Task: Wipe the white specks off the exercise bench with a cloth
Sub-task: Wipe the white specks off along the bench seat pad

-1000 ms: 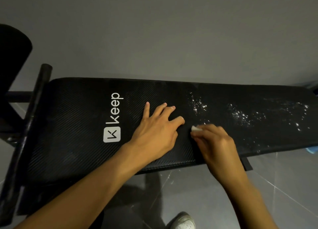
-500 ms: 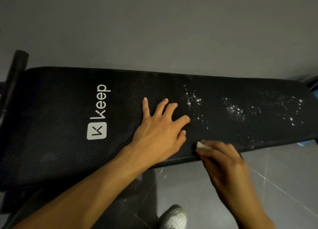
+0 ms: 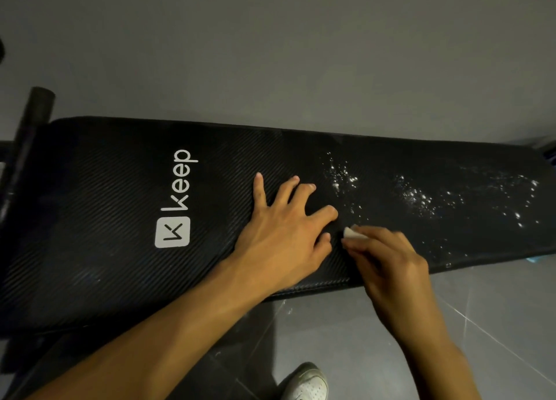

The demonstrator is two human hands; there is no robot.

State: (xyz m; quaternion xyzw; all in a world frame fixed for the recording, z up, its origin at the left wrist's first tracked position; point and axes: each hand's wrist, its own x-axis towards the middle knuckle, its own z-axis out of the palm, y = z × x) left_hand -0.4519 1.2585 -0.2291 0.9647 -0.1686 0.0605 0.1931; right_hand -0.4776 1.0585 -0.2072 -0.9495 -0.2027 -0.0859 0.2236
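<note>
**Cloth pinched at the front edge, specks to its right**

The small white cloth (image 3: 352,233) is on the black worktop (image 3: 105,189), near its front edge and about at the middle of its length. Your right grip (image 3: 388,258) pinches it with curled fingertips, so only one corner of the cloth shows beyond the fingers. The white specks (image 3: 418,198) are scattered over the right half of the worktop: one cluster just behind the cloth, and a wider band further right. Your left grip (image 3: 279,237) rests flat on the worktop just beside the cloth, on its left, with the fingers spread and holding nothing. Further left, the white "keep" logo (image 3: 172,232) is printed on the pad, and a black bar (image 3: 33,120) stands at the left end. Behind the worktop is a grey wall (image 3: 270,53). In front of it is a grey tiled floor (image 3: 496,324) with one white shoe (image 3: 308,383).
</note>
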